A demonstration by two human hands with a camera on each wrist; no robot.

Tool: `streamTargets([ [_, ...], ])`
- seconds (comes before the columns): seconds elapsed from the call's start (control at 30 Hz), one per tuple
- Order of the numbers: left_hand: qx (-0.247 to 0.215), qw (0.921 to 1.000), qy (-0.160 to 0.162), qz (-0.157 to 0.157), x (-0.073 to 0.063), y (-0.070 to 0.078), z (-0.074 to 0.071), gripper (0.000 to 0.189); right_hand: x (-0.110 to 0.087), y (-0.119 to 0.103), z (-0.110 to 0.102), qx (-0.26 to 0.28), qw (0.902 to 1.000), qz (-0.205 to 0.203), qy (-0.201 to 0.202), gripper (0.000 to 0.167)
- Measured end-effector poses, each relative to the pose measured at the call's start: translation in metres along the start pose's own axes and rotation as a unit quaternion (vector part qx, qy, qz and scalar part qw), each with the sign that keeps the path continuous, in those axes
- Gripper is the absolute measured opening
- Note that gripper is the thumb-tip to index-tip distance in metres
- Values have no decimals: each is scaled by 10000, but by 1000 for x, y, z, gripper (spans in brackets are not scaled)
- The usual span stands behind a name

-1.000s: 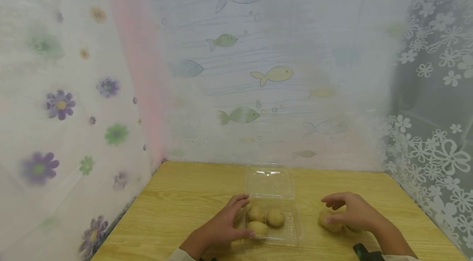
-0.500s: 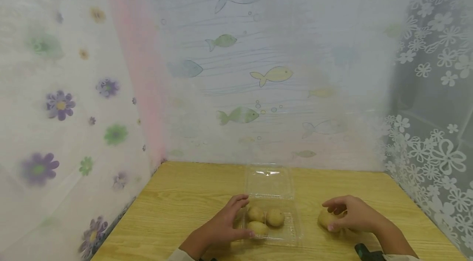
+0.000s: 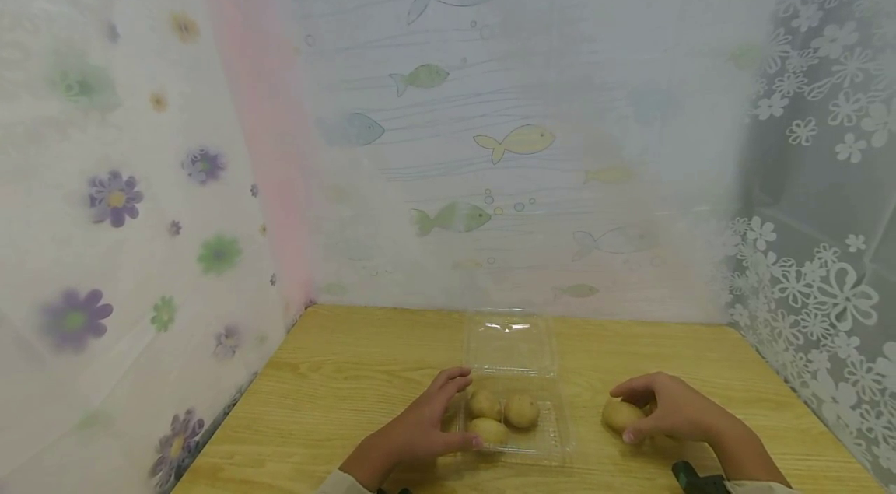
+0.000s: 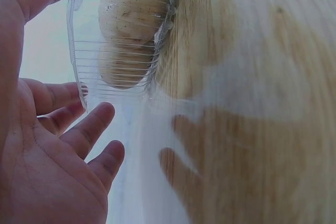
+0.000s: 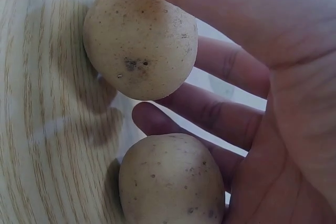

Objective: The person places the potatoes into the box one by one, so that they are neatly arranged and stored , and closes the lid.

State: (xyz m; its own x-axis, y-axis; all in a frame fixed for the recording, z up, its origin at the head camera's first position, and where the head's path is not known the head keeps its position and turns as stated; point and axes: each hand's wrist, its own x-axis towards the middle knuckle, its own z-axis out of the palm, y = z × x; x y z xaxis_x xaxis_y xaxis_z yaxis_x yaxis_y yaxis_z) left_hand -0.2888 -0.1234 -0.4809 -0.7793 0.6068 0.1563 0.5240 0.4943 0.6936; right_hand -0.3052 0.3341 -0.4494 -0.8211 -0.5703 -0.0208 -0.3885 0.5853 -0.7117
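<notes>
Left hand [image 3: 425, 422] at 9 o'clock of clear plastic clamshell container [image 3: 551, 432], holding the rim loosely: thumb on the near edge, fingers bent toward the far corner. Ring and little fingers look free of it in left wrist view. Lid [image 3: 511, 346] is folded back at 12 o'clock, hinge attached. Tray has three potatoes, bunched toward its left: one at 11 o'clock of the bunch [image 3: 484, 404], one at 1 [image 3: 522, 411], one at 7 [image 3: 488, 431].

Right hand [image 3: 668, 410] well apart from tray, at 3 o'clock; thumb and fingers pinching a spotted potato [image 3: 618, 415]. Can't tell if it's lifted off the wood-grain table [image 3: 371, 346]. Second loose potato [image 5: 170, 182] near little finger, at 6 o'clock of the pinched one in right wrist view; contact unclear.

Fish-print sheet [image 3: 521, 74] at 12 beyond table, purple-flower sheet [image 3: 140, 261] at 10, white-flower sheet [image 3: 812, 183] at 2. Dark wrist piece [image 3: 693, 478] by right cuff [image 3: 756, 488].
</notes>
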Motion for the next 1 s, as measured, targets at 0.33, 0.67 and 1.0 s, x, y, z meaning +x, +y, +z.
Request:
streamTargets([
  [0.33, 23, 10000, -7, -1, 0, -2, 1, 94, -1, -2, 3, -123, 9998, -124, -51, 62],
  [0.67, -62, 10000, -10, -34, 0, -1, 1, 94, -2, -1, 2, 144, 9997, -66, -184, 63],
  [1.0, -56, 9999, -13, -91, 0, 1, 0, 95, -1, 0, 2, 160, 9997, -39, -185, 64],
])
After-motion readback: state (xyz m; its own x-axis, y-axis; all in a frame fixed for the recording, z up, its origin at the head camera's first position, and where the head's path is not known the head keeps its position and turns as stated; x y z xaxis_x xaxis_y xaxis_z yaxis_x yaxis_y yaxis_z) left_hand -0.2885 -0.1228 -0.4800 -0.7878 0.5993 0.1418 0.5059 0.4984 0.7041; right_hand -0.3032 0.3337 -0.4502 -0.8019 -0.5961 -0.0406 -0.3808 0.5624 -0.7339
